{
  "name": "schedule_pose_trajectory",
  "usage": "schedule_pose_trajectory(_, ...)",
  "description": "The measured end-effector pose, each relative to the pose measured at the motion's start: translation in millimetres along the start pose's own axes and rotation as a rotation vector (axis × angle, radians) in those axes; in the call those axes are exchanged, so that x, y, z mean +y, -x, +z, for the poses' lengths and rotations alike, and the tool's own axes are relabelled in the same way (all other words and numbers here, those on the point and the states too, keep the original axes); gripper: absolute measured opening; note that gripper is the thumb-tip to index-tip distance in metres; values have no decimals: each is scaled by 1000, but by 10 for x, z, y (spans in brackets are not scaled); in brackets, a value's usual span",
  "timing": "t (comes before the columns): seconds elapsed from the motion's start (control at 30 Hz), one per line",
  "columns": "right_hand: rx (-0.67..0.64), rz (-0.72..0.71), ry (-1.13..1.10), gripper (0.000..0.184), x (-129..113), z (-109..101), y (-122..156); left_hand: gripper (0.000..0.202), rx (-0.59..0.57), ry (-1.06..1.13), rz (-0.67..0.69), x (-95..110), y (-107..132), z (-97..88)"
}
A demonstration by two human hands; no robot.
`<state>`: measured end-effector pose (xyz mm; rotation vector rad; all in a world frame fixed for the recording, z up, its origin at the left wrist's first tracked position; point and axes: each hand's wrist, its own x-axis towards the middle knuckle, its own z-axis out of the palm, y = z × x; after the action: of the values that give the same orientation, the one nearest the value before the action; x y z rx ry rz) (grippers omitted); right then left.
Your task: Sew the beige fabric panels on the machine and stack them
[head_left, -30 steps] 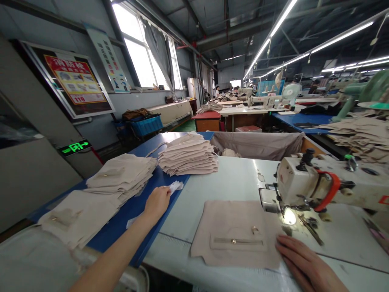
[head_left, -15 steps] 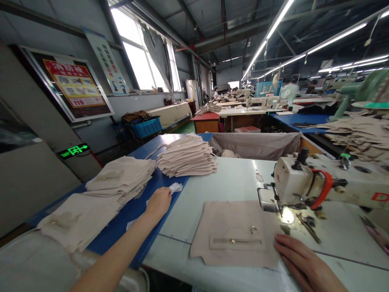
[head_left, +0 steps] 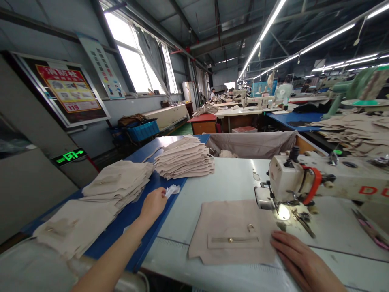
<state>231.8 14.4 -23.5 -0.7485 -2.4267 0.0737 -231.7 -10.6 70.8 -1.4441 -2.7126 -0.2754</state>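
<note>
A beige fabric panel (head_left: pixel 231 231) with a zip pocket and a small metal ring lies flat on the pale sewing table (head_left: pixel 225 182). My right hand (head_left: pixel 299 261) rests flat on the table at the panel's lower right corner, fingers stretched out. My left hand (head_left: pixel 153 202) reaches out over the blue side table (head_left: pixel 133 211), its fingers closed on a small white label (head_left: pixel 172 190). The sewing machine (head_left: pixel 304 182) stands to the right of the panel with its lamp lit.
Three stacks of beige panels (head_left: pixel 184 158) (head_left: pixel 118 180) (head_left: pixel 71 225) lie on the blue table. A cloth-lined bin (head_left: pixel 255 144) sits behind the sewing table. More beige pieces (head_left: pixel 358 129) are piled at right. Other workstations and people are far back.
My left hand has curled more tightly on the white label. The view has shifted slightly to the right; my right hand stays put on the panel's corner.
</note>
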Motion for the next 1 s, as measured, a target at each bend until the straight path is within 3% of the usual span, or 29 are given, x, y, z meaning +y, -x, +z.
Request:
schedule_pose_trajectory(0.27, 13, -6, 12, 30, -8, 12, 3, 32, 49, 204, -39, -109, -43, -136)
schedule_pose_trajectory(0.43, -12, -4, 16, 29, 18, 46, 34, 41, 57, 346, -7, -193, -42, -281)
schedule_pose_trajectory(0.57, 8, 23, -53, 27, -51, -12, -34, 39, 128, 447, 81, -152, 92, -358)
schedule_pose_trajectory(0.73, 24, 258, -428, 26, -486, -187, -507, 36, 146, 547, 361, 288, 496, -284)
schedule_pose_trajectory(0.8, -1, 420, -625, 23, -656, -166, -784, 34, 58, 630, 462, 573, 705, -210)
schedule_pose_trajectory(0.87, -38, 591, -802, 38, -739, -78, -1031, 31, -65, 726, 542, 852, 907, -133)
schedule_pose_trajectory(1.0, -67, 791, -1088, 44, -676, 117, -1242, 25, -252, 868, 593, 1225, 1148, 13)
